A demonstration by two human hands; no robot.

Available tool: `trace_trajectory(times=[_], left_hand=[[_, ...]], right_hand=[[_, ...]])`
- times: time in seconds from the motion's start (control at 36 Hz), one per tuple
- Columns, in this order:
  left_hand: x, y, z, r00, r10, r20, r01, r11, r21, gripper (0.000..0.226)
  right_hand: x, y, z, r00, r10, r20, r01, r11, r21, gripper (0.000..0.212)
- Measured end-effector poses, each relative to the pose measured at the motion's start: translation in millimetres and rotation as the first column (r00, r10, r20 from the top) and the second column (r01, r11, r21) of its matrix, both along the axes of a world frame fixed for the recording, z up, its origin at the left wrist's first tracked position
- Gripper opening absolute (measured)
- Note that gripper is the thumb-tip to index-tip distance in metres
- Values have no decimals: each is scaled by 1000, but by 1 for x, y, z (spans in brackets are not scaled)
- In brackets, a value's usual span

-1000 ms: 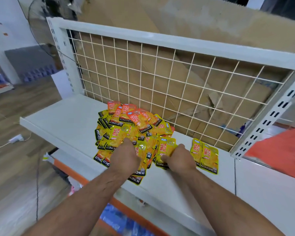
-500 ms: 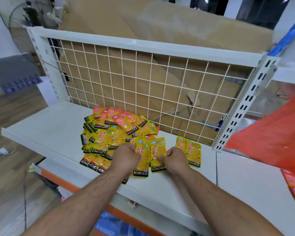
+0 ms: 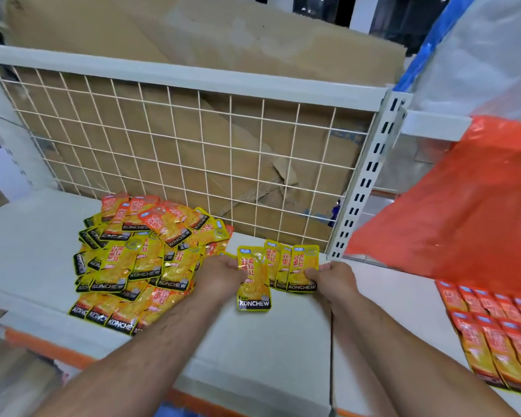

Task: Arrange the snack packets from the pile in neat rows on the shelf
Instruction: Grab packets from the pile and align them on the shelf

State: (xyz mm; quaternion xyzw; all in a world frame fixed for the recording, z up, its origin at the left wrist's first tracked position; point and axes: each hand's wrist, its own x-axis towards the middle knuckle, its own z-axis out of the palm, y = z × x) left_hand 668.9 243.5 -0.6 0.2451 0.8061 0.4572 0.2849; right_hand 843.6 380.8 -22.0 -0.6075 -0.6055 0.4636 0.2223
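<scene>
My left hand (image 3: 220, 276) pinches one yellow packet (image 3: 254, 288) by its left edge, and my right hand (image 3: 334, 279) grips the rightmost packet (image 3: 303, 267) of a short overlapping row (image 3: 282, 266) — fingers of both curled. The pile (image 3: 139, 254) lies just to the left on the white shelf (image 3: 27, 245), close against the wire grid (image 3: 193, 152).

A loose pile (image 3: 145, 260) of yellow and orange Konchew packets lies on the white shelf (image 3: 33, 245). Just right of it, I hold one yellow packet (image 3: 253, 284) against a short overlapping row (image 3: 295, 267).
</scene>
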Motion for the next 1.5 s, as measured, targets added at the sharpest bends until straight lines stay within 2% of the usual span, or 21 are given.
trace_trajectory(times=[0.14, 0.39, 0.75, 0.94, 1.25, 1.42, 1.5], left_hand=[[9, 14, 0, 1000, -10, 4, 10, 1000, 6, 13], [13, 28, -1, 999, -3, 51, 4, 1000, -21, 14], [17, 31, -2, 997, 13, 75, -12, 1000, -14, 17], [25, 32, 1, 996, -32, 78, 34, 999, -24, 16], [56, 66, 0, 993, -115, 25, 117, 990, -80, 21], [77, 98, -3, 969, -238, -66, 223, 958, -183, 41], [87, 111, -5, 950, -285, -130, 246, 936, -253, 39]], right_hand=[[5, 13, -1, 989, 35, 141, -36, 999, 10, 31], [3, 19, 1, 921, 121, 369, -161, 984, 79, 23], [5, 14, 5, 848, 109, 518, -193, 975, 110, 27], [10, 8, 2, 870, 96, 484, -190, 970, 150, 38], [51, 10, 2, 941, -30, 336, -79, 948, 307, 11], [76, 17, 3, 952, -99, 291, -6, 940, 340, 4], [85, 22, 3, 953, -110, 284, 8, 941, 337, 5]])
